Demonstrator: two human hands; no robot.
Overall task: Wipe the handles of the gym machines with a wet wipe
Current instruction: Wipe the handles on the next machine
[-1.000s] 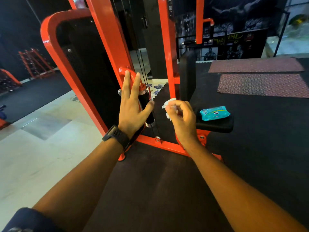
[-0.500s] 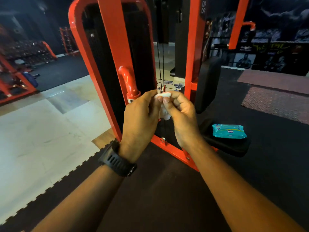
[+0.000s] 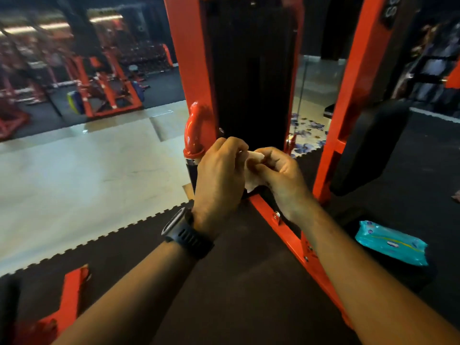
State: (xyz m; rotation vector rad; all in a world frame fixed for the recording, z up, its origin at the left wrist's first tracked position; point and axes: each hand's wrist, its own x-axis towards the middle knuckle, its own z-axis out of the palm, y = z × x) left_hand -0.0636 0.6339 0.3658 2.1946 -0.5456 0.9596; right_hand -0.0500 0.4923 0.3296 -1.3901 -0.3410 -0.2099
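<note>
A white wet wipe (image 3: 252, 170) is bunched between both my hands in front of the orange gym machine. My left hand (image 3: 220, 175), with a black watch on its wrist, pinches the wipe's left side. My right hand (image 3: 281, 174) grips the wipe from the right with curled fingers. The machine's handle (image 3: 192, 168) hangs just left of my left hand: a curved orange arm (image 3: 194, 131) ending in a black grip, which my left hand partly hides. Neither hand touches the handle.
A teal pack of wet wipes (image 3: 392, 242) lies on the black seat at the right. The machine's orange frame (image 3: 276, 215) runs diagonally under my right arm. A black back pad (image 3: 368, 145) stands at the right. Pale tiled floor and more orange machines lie to the left.
My left hand left the black handle grip and joined my right hand on the wipe. The view has swung left and moved closer to the machine.
</note>
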